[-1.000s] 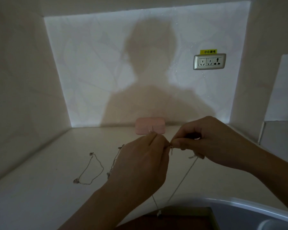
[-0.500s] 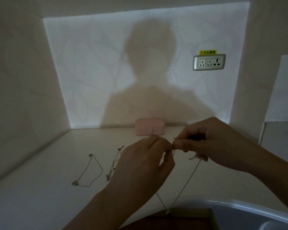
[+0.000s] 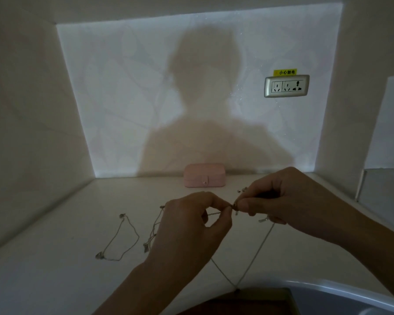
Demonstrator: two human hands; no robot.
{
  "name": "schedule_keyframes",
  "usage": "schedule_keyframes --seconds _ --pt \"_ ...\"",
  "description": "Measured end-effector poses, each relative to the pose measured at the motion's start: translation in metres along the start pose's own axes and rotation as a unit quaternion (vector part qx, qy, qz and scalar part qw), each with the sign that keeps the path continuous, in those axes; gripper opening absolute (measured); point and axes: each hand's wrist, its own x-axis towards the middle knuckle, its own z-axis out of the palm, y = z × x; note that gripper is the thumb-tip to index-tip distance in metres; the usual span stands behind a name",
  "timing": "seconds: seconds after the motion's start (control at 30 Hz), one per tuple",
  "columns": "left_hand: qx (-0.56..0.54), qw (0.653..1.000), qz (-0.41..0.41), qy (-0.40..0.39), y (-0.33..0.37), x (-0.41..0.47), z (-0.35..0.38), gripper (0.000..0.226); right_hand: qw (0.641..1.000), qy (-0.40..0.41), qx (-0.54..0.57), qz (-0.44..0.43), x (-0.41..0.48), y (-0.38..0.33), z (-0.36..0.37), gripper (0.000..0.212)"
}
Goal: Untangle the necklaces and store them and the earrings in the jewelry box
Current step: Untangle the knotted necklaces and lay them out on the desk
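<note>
Two hands met over the pale counter (image 3: 55, 269), fingertips almost touching. The left hand (image 3: 191, 226) pinched one end of a thin necklace (image 3: 257, 253) between thumb and forefinger. The right hand (image 3: 287, 201) pinched the other end, its remaining fingers curled in. The clasp between them was too small and dim to make out. From both hands the chain dropped in a V to a small dark pendant (image 3: 237, 290) below the wrists, and part of its left run was hidden behind the left hand.

Left of the left hand a second necklace (image 3: 123, 237) lay looped on the counter. A third chain (image 3: 154, 228), just beside that hand, passed behind it, so its full shape could not be told. Beyond the hands, against the back wall, stood the pink jewelry box (image 3: 204, 175), shut with its snap tab. Tiny metal bits (image 3: 242, 190) showed just past the right hand's knuckles; whether they were earrings could not be told. A basin rim (image 3: 339, 289) was cut off under the right forearm.
</note>
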Motion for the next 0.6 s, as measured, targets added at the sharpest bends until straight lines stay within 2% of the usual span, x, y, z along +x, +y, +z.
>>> schedule_keyframes --seconds 0.13,0.23,0.37,0.47,0.6 --pt "-0.026 0.999 -0.030 -0.026 -0.002 0.002 -0.001 0.011 0.999 0.027 -0.041 -0.003 0.003 0.004 -0.004 0.006" --pt "-0.060 0.994 -0.070 -0.063 -0.001 0.004 -0.004 0.011 0.997 0.033 -0.067 -0.036 0.004 0.007 -0.007 0.006" --pt "-0.046 0.995 -0.057 -0.066 -0.004 0.005 -0.003 0.013 0.995 0.008 -0.068 -0.075 0.006 0.011 -0.005 0.009" --pt "-0.061 0.993 -0.069 -0.080 -0.002 0.005 -0.004 0.012 0.984 0.014 -0.099 -0.146 0.006 0.017 -0.004 0.011" --pt "-0.171 0.968 -0.113 -0.146 -0.003 0.010 -0.007 0.014 0.965 0.020 -0.135 -0.226 0.004 0.018 -0.004 0.020"
